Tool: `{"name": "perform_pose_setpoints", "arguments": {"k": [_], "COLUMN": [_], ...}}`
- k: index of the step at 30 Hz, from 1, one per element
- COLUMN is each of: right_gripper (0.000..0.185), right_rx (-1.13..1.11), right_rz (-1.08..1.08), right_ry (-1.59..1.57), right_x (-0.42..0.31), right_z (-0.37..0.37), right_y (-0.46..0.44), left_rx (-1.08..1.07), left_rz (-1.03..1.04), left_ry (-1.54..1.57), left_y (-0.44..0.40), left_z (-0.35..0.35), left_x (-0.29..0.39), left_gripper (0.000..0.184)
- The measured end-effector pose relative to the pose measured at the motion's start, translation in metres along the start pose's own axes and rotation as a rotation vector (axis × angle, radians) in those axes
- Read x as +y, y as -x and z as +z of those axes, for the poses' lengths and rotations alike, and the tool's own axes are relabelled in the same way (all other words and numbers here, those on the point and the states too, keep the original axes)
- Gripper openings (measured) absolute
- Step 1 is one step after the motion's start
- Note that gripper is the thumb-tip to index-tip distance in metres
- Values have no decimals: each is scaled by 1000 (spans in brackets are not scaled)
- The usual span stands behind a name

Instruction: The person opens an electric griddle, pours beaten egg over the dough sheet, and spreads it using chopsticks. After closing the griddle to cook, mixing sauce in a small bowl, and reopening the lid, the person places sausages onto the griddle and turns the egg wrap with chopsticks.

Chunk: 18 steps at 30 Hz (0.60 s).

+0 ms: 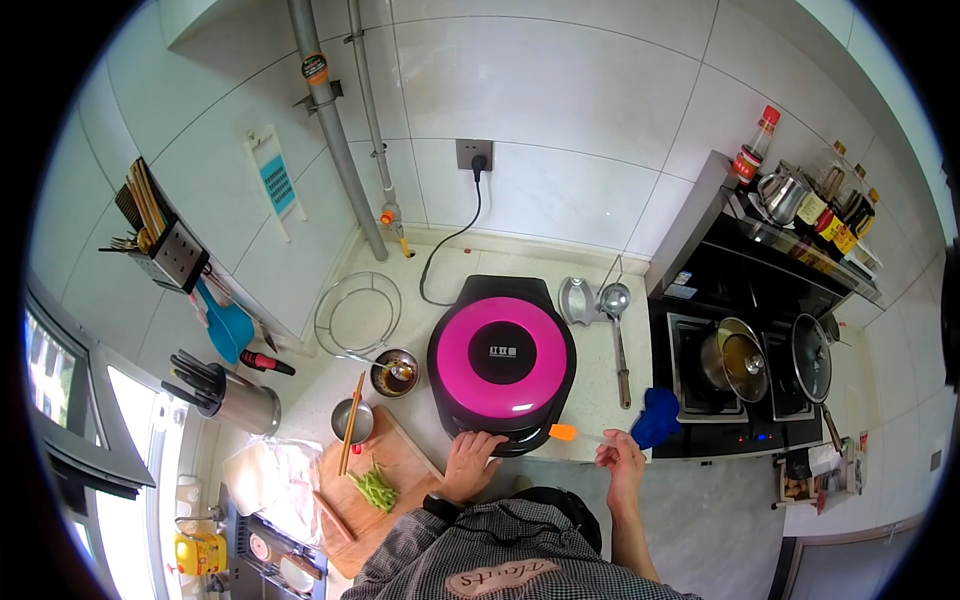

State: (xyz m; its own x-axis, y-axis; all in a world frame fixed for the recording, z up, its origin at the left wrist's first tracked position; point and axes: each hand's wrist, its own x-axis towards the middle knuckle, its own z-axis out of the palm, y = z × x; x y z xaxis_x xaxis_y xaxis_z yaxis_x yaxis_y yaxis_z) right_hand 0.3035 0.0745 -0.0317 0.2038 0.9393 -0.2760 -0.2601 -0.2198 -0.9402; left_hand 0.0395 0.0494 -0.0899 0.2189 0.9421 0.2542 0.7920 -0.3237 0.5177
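Note:
In front of me stands an electric griddle (502, 360) with its pink and black lid closed. My left hand (468, 466) rests at the griddle's front edge, left of the handle, its fingers stretched out on the rim. To the right of the griddle, my right hand (622, 462) is closed on the clear handle of a basting brush (563, 432). The brush's orange head points left, close to the griddle's front right edge.
Left lie a cutting board (405, 440) with chopped greens (374, 489), chopsticks (351, 424) across a small bowl (343, 418), and a sauce bowl (384, 380). A ladle (617, 330) and blue cloth (655, 418) lie right, beside a stove with a pot (715, 362).

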Motion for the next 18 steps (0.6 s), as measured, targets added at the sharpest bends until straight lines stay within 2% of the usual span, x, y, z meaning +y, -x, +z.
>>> {"name": "perform_pose_setpoints", "arguments": {"k": [18], "right_gripper": [31], "right_rx": [4], "right_rz": [-1], "right_ry": [1], "right_x": [8], "right_z": [-6], "right_y": [-6], "left_rx": [11], "left_rz": [-1], "left_ry": [-29], "left_y": [1], "left_z": [-1], "left_x": [0], "left_gripper": [47]}}
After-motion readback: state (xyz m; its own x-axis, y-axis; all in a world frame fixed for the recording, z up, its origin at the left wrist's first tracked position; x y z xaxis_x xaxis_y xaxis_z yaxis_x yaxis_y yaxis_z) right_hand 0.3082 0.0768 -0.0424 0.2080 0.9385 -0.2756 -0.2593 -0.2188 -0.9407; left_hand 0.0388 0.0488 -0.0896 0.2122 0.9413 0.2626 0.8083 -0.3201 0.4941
